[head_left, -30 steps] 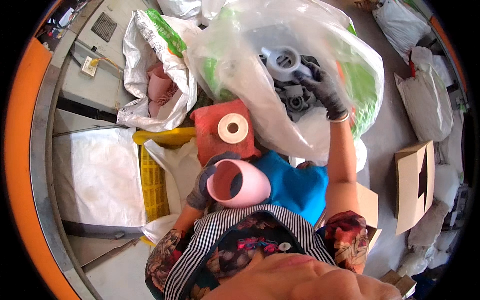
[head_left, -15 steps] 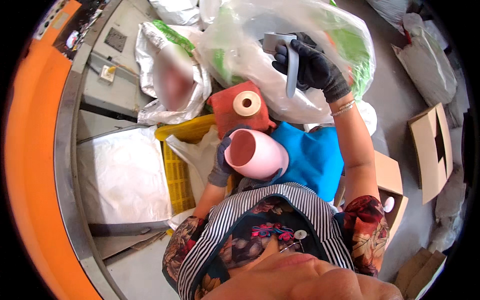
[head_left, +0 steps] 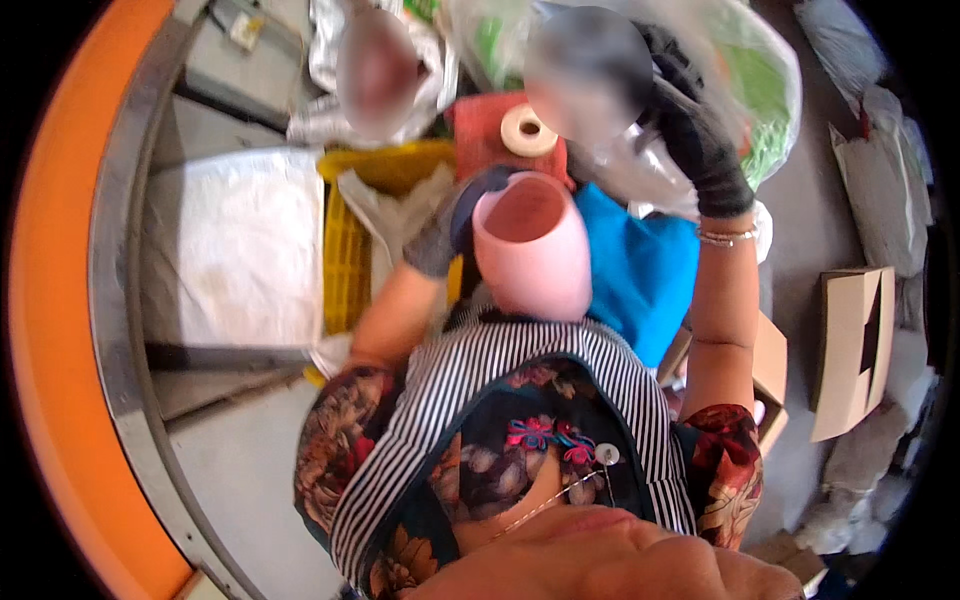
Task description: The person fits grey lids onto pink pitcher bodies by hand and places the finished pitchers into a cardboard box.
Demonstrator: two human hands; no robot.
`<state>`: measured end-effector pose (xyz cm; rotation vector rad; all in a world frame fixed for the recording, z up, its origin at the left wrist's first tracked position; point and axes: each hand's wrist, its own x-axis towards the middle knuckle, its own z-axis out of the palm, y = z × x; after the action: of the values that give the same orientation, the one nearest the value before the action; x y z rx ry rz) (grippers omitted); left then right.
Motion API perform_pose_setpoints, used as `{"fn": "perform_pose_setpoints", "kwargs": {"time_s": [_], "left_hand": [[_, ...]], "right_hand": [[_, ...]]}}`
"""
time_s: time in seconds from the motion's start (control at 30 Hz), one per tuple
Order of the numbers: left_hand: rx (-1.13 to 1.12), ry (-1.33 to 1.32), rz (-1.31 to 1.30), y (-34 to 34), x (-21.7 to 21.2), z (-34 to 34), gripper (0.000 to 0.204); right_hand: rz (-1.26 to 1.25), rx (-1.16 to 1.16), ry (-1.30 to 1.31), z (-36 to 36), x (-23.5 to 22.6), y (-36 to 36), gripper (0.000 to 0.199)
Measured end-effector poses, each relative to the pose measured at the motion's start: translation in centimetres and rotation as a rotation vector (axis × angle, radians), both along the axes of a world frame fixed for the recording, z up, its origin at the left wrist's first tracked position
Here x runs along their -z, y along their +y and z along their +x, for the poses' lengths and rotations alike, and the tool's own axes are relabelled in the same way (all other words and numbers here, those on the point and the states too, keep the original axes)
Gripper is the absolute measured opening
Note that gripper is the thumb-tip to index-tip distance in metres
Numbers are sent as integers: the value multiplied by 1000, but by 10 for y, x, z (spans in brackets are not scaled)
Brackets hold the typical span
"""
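Observation:
My left hand (head_left: 462, 225), in a dark glove, is closed round the left side of a pink hollow vessel (head_left: 535, 270). Its round mouth is turned up toward me, and its lower end is close to my striped apron (head_left: 480, 350). My raised right hand (head_left: 690, 140), also gloved, is at the far side with its fingers bent. A blurred patch covers what it holds; half a second ago this was a grey plastic piece with a ring and a long handle. Beyond the vessel, a cream tape-like roll (head_left: 512, 132) lies on a red cloth bundle (head_left: 475, 120).
Blue cloth (head_left: 640, 275) lies right of the vessel. A yellow crate (head_left: 345, 250) with white plastic stands left, beside a white-covered surface (head_left: 235, 250). Large clear bags (head_left: 770, 95) fill the far side. Cardboard boxes (head_left: 840, 350) are at right; an orange machine edge (head_left: 50, 300) runs along the left.
The pink vessel has tipped more upright and moved slightly right and away from me. My right hand has moved right, and its held piece is now blurred over. The whole view has shifted.

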<state>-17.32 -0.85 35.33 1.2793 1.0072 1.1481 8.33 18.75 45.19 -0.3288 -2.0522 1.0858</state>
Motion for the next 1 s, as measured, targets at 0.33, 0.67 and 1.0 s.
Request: {"fn": "perform_pose_setpoints", "kwargs": {"time_s": [0.33,0.67,1.0], "left_hand": [[5,45,-80,18,7,29,41],[-200,-174,-62,22,49,28,42],[123,-323,48,52,102,8,41]], "right_hand": [[-1027,215,62,59,37,-63,30],[-1877,-488,651,20,70,-76,35],[-1700,12,402,1,35,-87,34]]}}
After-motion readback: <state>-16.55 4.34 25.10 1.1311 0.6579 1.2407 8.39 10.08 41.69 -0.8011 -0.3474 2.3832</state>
